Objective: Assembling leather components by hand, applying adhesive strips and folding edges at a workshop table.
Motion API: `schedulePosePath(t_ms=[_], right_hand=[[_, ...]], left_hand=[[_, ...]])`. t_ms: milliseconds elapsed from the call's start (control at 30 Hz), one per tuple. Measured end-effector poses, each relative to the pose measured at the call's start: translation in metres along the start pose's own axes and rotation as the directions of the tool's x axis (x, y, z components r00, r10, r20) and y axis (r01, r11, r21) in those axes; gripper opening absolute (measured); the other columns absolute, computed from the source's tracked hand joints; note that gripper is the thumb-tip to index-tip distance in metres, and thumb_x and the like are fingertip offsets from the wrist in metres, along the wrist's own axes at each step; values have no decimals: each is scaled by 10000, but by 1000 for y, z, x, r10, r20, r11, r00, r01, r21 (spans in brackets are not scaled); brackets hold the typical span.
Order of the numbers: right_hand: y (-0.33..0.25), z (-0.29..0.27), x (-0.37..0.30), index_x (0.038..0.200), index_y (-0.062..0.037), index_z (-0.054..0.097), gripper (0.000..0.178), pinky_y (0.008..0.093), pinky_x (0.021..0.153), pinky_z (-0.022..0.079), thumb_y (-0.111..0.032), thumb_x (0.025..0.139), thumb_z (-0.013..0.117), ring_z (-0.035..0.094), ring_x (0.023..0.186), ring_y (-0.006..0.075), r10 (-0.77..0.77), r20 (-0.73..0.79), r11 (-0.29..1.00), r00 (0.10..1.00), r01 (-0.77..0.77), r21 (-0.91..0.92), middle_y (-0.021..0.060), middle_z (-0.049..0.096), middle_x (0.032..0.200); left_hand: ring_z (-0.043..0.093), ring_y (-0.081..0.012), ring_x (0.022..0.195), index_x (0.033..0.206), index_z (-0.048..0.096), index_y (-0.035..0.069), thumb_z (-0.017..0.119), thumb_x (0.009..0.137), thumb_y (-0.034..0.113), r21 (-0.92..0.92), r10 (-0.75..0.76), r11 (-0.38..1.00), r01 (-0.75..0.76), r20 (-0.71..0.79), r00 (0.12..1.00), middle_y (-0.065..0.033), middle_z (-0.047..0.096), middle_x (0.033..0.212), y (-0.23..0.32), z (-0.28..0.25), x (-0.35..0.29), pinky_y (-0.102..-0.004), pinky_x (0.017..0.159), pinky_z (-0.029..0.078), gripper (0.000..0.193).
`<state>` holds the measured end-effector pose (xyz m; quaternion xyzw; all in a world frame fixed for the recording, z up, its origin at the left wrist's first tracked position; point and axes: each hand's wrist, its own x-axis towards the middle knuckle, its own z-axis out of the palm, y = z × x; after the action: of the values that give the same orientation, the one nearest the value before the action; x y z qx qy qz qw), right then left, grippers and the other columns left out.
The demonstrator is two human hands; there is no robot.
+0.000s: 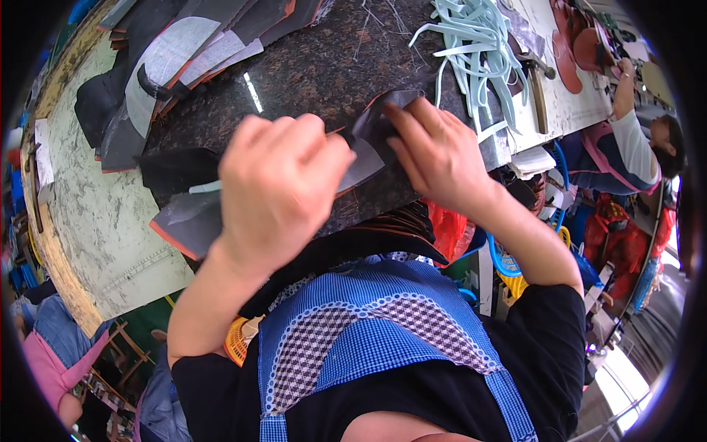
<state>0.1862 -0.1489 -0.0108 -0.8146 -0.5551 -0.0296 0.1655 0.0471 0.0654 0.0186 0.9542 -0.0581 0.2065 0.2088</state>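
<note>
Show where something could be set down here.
Pale board, bordered by its wooden rim and stacked pieces; dark slab between that stack and pale-blue strips, save loose threads. Crowded: around left hand, right hand and held piece.

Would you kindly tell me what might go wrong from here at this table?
The dark piece bends where the right hand grips it, so it might crease.

The pale strips lie tangled just beyond that hand, so a trailing end could catch on it.

The stacked pieces at the upper left lie unevenly fanned out, so a knock might send some sliding.
</note>
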Motion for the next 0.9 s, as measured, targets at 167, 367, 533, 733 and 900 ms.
schedulePosePath(t_ms=[167, 367, 533, 733, 900], right_hand=[[45, -43, 50, 1065, 8, 737, 209, 267, 719, 533, -164, 988, 649, 674, 784, 92, 470, 738, -64, 485, -815, 576, 21, 715, 839], [54, -17, 56, 895, -17, 788, 279, 407, 725, 581, -290, 868, 740, 742, 751, 278, 262, 417, 824, 870, -427, 372, 133, 759, 811], [15, -18, 37, 1085, -75, 775, 306, 415, 899, 564, -112, 790, 700, 683, 1161, 301, -219, 31, 976, 975, 219, -2, 72, 746, 1226], [20, -23, 7, 1135, -8, 789, 488, 464, 979, 546, -63, 653, 736, 685, 1150, 338, -256, 18, 953, 966, 250, 172, 98, 775, 1241], [-8, 12, 26, 1102, -1, 733, 157, 395, 858, 576, -18, 949, 702, 703, 926, 316, -14, 69, 781, 997, -33, 624, 127, 754, 1035]], left_hand=[[693, -325, 1195, 870, 639, 42, 689, 871, 102, 169, 127, 976, -137, 72, 989, -204, 718, 1303, 26, 33, -29, -409, 960, 548, 78], [666, -397, 1290, 1009, 688, 33, 596, 965, 213, 459, 49, 862, -215, 347, 937, -305, 683, 1390, 64, 45, -19, -455, 1045, 513, 207], [677, -366, 1282, 956, 645, 62, 595, 957, 171, 600, -56, 770, -215, 400, 915, -294, 700, 1352, 72, 47, -19, -418, 1053, 544, 120], [728, -155, 673, 892, 602, 99, 716, 877, 175, 583, -102, 812, -33, 198, 975, -85, 778, 861, 54, 24, -37, -344, 723, 583, 138], [692, -268, 824, 957, 698, 119, 827, 829, 231, 189, -149, 976, 103, 247, 957, -58, 682, 808, -9, -22, -15, -416, 747, 519, 213]])
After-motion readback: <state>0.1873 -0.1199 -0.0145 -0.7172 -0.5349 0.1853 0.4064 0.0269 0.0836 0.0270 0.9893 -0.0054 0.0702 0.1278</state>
